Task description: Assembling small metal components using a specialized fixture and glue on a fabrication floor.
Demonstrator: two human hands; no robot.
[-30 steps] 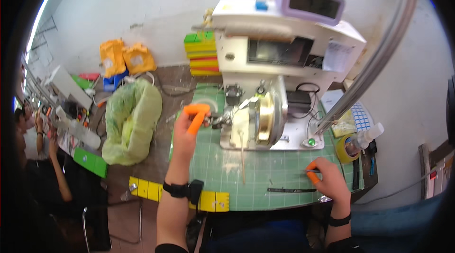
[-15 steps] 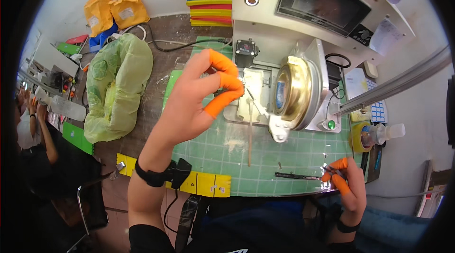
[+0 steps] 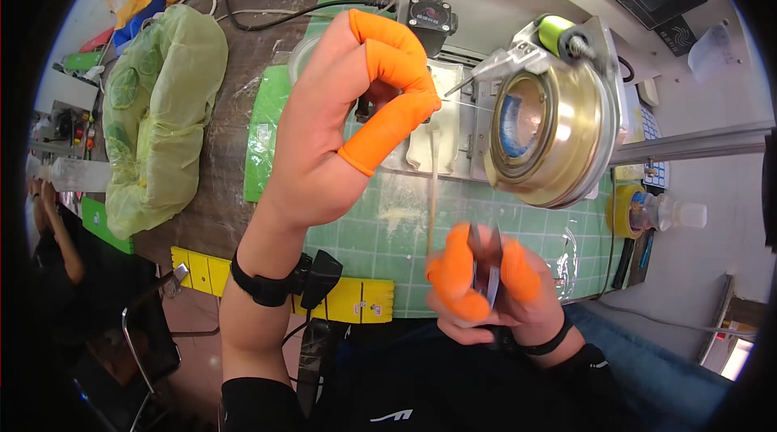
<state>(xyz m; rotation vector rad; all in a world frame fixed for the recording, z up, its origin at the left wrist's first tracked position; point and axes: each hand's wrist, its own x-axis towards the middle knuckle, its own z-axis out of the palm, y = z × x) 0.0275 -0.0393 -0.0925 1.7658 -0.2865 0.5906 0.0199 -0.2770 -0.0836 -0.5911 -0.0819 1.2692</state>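
Observation:
My left hand (image 3: 340,124), its fingertips in orange finger cots, is raised over the work area. Its thumb and fingers press together beside a pale yellow pad (image 3: 445,84); whatever lies between them is too small to make out. Nearer to me and to the right, my right hand (image 3: 510,294) holds metal tweezers (image 3: 490,258), their two tips apart and pointing away from me. A brass-coloured ring (image 3: 558,132) with a blue inner lining sits on the machine. Above it stands a metal arm (image 3: 510,61) by a green roller (image 3: 558,34). A thin wooden stick (image 3: 433,181) extends from the pad.
A green gridded mat (image 3: 364,258) covers the worktop. Left lie a green board (image 3: 263,132) and a basket lined with a yellow-green bag (image 3: 174,116). A yellow strip (image 3: 368,302) lines the front edge. At right are a clear bottle (image 3: 684,215) and a metal bar (image 3: 696,143).
My right hand has come left from the mat's right front edge, bringing the tweezers. The machine's metal arm has swung up off the ring's front. My left hand keeps its pinch; the view has shifted.

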